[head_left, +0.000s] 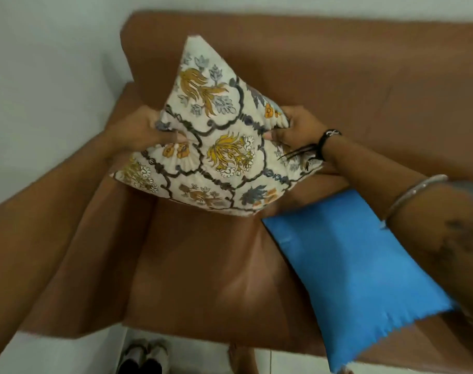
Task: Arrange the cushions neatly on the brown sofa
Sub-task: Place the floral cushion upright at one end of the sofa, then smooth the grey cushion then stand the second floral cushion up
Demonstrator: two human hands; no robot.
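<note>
A cream cushion with a yellow and grey floral print [213, 136] hangs tilted above the left end of the brown sofa [203, 265], one corner pointing up at the backrest. My left hand [146, 128] grips its left edge and my right hand [297, 128] grips its right edge, both bunching the fabric. A plain blue cushion [351, 265] lies flat on the seat to the right, under my right forearm, its lower corner reaching over the seat's front edge.
The sofa's left armrest [54, 225] runs along the left. White walls stand behind and beside the sofa. On the pale floor in front lie a pair of shoes [146, 357], and a bare foot [240, 357] shows by the sofa's front edge.
</note>
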